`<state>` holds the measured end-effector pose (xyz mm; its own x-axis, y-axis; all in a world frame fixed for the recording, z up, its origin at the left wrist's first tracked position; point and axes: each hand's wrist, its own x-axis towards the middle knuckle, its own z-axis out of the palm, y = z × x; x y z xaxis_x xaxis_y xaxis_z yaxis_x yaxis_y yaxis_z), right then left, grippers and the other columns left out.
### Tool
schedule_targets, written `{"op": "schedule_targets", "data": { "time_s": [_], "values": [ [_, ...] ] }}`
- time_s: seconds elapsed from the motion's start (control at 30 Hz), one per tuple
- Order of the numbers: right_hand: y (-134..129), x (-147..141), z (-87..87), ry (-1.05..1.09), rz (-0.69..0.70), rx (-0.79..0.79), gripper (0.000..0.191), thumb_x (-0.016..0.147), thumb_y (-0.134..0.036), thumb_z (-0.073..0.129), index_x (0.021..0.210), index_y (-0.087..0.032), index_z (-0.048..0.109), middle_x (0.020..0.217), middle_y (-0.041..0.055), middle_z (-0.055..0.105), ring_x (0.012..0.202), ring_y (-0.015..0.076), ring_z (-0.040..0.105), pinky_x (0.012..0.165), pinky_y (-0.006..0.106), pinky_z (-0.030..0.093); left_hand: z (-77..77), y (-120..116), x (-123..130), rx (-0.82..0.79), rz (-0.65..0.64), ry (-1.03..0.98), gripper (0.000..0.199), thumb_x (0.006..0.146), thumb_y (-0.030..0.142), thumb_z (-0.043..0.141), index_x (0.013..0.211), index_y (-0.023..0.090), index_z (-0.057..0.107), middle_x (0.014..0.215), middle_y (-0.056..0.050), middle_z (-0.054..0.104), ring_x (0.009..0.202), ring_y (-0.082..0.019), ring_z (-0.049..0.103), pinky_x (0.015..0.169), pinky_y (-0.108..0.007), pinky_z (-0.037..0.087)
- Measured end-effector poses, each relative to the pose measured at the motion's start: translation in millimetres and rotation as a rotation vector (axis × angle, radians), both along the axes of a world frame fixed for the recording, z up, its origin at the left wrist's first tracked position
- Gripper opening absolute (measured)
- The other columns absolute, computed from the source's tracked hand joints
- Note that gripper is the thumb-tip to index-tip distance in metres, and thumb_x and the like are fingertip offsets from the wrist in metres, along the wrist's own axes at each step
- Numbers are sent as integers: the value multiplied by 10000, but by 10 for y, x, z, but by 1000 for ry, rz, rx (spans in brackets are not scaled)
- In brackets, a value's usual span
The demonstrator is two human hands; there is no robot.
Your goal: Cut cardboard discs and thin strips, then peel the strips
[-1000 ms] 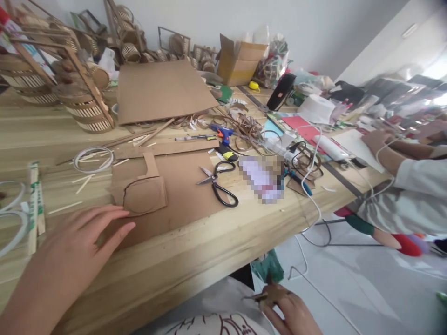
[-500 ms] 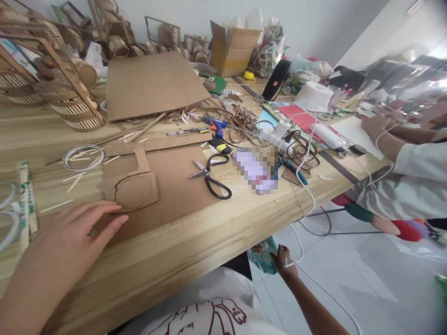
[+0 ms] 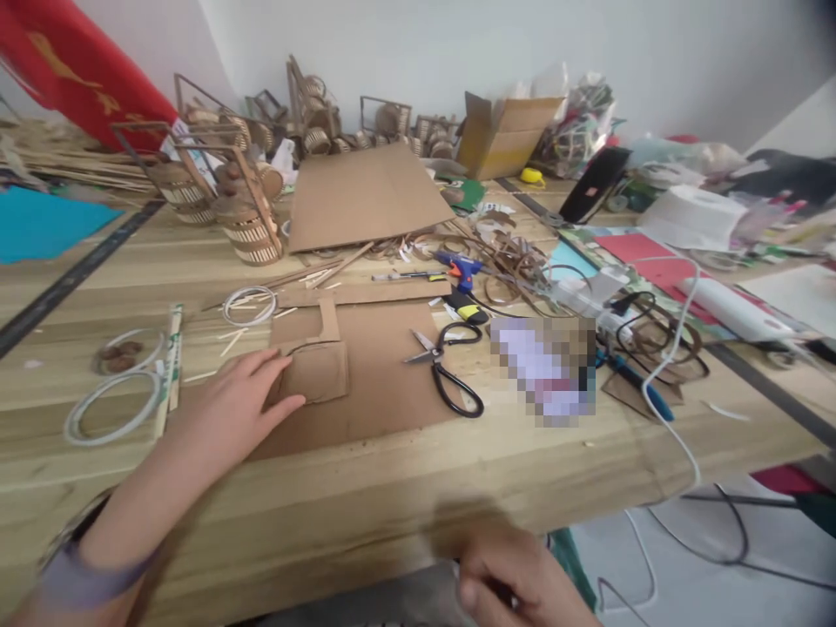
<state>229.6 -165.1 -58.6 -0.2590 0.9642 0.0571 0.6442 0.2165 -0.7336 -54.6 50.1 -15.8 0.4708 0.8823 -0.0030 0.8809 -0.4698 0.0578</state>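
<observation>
Three o'clock from the open left hand [image 3: 228, 405], splayed black-handled metal scissors [image 3: 436, 355]
Reaching past could nick the curled right hand [image 3: 519, 566], contents unclear.

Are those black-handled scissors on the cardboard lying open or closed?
Open: the scissors lie with their two blades spread apart in a V, and the black handle loops are apart too.

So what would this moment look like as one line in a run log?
left hand: fingers at small cardboard piece | right hand: blurred, grip unclear, near edge of table | scissors: blades open, partly on cardboard sheet
</observation>
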Motion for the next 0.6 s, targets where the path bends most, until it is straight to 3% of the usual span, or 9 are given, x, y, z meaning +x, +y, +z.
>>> {"op": "schedule_targets", "data": {
  "time_s": [0.07, 0.13, 0.2, 0.27, 0.4, 0.53, 0.6],
  "values": [
    [347, 22, 210, -62, -108, 105, 331, 1014, -300, 405, 738, -214, 567, 692, 11, 617, 650, 141, 602, 593, 236, 463, -51, 112, 46, -20, -4, 16, 638, 873, 484, 536, 1380, 97, 538, 1487, -218, 484, 1342, -387, 481, 1086, -514, 394],
    [700, 129, 282, -202, -205, 173, 237, 1006, -238, 407, 937, -212, 632, 886, 77, 687, 827, 198, 662, 742, 312, 536, -81, 199, 91, -38, -23, 15, 677, 854, 465, 574, 1423, 108, 498, 1510, -212, 458, 1356, -387, 465, 1091, -503, 387],
    [1021, 298, 240, -418, -252, 230, 273, 977, -210, 437, 1175, -183, 623, 1190, 166, 665, 1114, 295, 617, 950, 466, 503, -73, 247, 133, -70, -48, 17, 694, 834, 448, 601, 1433, 115, 489, 1467, -201, 508, 1327, -377, 487, 1079, -482, 394],
    [1286, 480, 148, -540, -252, 219, 439, 911, -201, 508, 1341, -118, 542, 1384, 234, 555, 1307, 378, 491, 1052, 563, 422, -38, 263, 169, -83, -37, 24, 711, 794, 452, 640, 1418, 138, 506, 1367, -184, 580, 1255, -378, 526, 1032, -468, 421],
    [1614, 729, 52, -533, -145, 182, 591, 862, -252, 567, 1437, -164, 464, 1391, 189, 567, 1290, 349, 528, 1049, 527, 443, 44, 269, 198, -59, 47, -25, 648, 685, 484, 722, 1244, 171, 621, 1166, -146, 602, 1120, -374, 556, 914, -436, 463],
    [1710, 785, 127, -533, -79, 138, 567, 860, -298, 581, 1404, -159, 498, 1273, 179, 634, 1147, 322, 621, 967, 475, 496, 155, 271, 154, -148, 65, -224, 275, 769, 401, 615, 963, 207, 621, 964, -60, 619, 889, -267, 599, 754, -349, 454],
    [1706, 763, 162, -537, -69, 121, 548, 855, -298, 580, 1382, -161, 515, 1195, 166, 664, 1071, 306, 653, 913, 450, 514, 228, 251, 136, -230, 81, -334, 179, 812, 394, 538, 824, 217, 567, 793, -9, 585, 752, -223, 566, 668, -314, 411]
  ]
}}
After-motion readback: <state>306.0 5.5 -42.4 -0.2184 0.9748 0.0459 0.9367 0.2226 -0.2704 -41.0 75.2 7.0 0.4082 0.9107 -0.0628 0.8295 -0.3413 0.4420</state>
